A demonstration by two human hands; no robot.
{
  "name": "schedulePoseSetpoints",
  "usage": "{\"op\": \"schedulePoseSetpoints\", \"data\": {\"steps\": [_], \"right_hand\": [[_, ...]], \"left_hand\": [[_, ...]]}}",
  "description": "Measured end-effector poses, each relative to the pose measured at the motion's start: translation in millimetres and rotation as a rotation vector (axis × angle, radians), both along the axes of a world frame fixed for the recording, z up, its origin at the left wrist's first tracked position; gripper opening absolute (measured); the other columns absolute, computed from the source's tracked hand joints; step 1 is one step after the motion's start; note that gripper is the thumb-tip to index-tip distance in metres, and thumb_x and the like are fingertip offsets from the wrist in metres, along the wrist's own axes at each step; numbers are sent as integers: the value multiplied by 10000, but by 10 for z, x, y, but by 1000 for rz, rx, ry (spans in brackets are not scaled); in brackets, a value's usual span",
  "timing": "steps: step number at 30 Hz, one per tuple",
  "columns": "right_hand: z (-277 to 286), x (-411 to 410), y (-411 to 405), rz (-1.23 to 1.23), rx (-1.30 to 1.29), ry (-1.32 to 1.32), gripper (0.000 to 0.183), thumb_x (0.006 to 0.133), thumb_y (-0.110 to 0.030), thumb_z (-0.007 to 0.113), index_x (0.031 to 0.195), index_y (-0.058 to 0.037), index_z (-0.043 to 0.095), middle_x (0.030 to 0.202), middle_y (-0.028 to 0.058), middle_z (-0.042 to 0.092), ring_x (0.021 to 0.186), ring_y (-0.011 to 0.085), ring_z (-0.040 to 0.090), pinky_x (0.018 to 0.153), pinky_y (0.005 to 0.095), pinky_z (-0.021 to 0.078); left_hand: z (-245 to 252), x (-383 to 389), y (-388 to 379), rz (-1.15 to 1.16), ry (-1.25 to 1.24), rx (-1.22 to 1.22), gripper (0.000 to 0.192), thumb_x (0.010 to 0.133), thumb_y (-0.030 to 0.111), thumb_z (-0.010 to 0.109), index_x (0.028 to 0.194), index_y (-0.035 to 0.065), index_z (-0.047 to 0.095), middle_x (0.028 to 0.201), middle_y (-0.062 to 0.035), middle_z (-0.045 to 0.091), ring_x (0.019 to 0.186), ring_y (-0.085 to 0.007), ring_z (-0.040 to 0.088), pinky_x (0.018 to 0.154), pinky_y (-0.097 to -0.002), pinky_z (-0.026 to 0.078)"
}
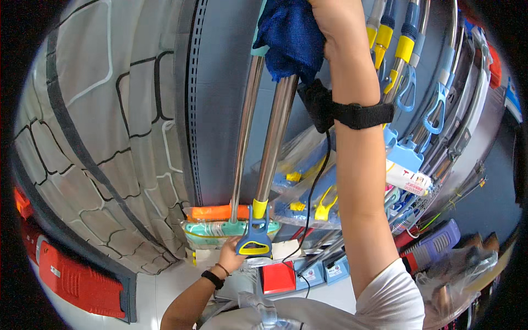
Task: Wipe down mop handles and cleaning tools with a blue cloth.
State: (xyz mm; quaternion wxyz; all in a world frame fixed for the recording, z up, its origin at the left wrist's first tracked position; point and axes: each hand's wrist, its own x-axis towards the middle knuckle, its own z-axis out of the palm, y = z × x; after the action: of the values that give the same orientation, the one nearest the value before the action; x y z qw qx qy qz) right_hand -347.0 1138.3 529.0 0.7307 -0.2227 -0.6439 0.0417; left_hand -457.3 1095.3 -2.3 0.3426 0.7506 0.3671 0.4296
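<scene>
My right hand (pixel 330 20), cut off by the top edge, presses a dark blue cloth (pixel 293 41) around the upper part of a shiny metal pole (pixel 277 136). Its fingers are mostly hidden. The pole ends below in a yellow collar and a blue-and-yellow mop bracket (pixel 254 239). At the left side of that bracket is my left hand (pixel 232 253), gripping it with the fingertips out of sight behind. Alongside stands a thinner metal pole (pixel 246 136) rising from a teal broom head (pixel 206 229) in clear plastic. A black strap (pixel 363 115) circles my right forearm.
Blue and yellow mop handles (pixel 404 47) hang at right above a light blue plastic part (pixel 402 152). Plastic-wrapped mop parts (pixel 305 202) lie behind my right arm. Red and blue dustpans (pixel 279 277) stand below. A stone-patterned curtain (pixel 103 156) and red plastic item (pixel 78 280) are left.
</scene>
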Motion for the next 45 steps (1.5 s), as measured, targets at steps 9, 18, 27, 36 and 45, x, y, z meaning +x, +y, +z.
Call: {"op": "schedulePoseSetpoints", "data": {"steps": [9, 18, 27, 36, 45], "right_hand": [[-135, 50, -50, 128, -68, -61, 171, 749, -35, 669, 878, 28, 577, 748, 84, 619, 610, 184, 622, 552, 284, 502], [-437, 39, -12, 227, -97, -73, 135, 756, -33, 673, 848, 11, 584, 717, 64, 606, 597, 168, 609, 548, 275, 490], [-910, -39, -50, 177, -86, -40, 272, 746, -39, 701, 953, -13, 525, 800, 48, 583, 671, 139, 588, 622, 265, 488], [-1365, -31, -101, 220, -159, 41, 317, 809, -37, 648, 1085, 0, 497, 861, 57, 579, 741, 136, 596, 666, 262, 498], [-1815, 62, -12, 116, -296, 49, 672, 692, -111, 796, 1215, -26, 383, 1028, 73, 553, 933, 172, 549, 851, 317, 455]], "left_hand": [[30, 81, -93, 60, -103, 15, 302, 720, 169, 700, 995, 53, 656, 951, -170, 649, 900, -354, 602, 800, -403, 474], [58, 19, -72, 114, -109, -112, 318, 708, 183, 698, 993, 49, 648, 999, -168, 639, 960, -352, 583, 857, -401, 453], [116, -63, -57, 128, -81, -22, 312, 698, 158, 708, 977, 34, 646, 977, -150, 642, 934, -340, 579, 818, -392, 456], [167, -82, -114, 130, -96, -33, 313, 685, 149, 707, 972, 39, 646, 955, -147, 635, 908, -348, 566, 791, -403, 453], [58, -61, -66, 131, -162, -47, 310, 676, 137, 711, 964, 40, 650, 928, -157, 627, 898, -367, 566, 793, -416, 450]]}}
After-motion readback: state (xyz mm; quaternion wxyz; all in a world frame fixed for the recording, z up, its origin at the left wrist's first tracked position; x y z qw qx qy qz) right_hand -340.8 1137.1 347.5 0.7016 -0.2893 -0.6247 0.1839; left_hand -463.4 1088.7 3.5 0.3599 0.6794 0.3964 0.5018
